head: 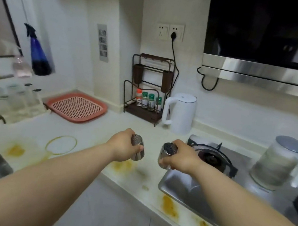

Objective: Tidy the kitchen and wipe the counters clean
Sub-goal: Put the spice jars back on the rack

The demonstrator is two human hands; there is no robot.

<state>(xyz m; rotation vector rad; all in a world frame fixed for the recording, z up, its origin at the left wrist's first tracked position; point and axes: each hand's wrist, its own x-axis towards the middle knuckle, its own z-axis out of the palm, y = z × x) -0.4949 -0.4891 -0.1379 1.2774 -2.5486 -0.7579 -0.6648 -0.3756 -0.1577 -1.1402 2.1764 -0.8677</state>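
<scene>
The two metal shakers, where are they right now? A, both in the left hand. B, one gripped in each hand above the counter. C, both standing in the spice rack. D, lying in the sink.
B: the left hand grips one metal shaker and the right hand grips the other metal shaker, both held above the stained counter, well in front of the spice rack.

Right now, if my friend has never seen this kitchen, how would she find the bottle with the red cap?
Start at the white kettle standing against the back wall. Just left of it is a dark wire rack, and on its bottom shelf stands a row of small spice bottles. The red-capped bottle is the one at the left end; the others in that row have green caps.
</scene>
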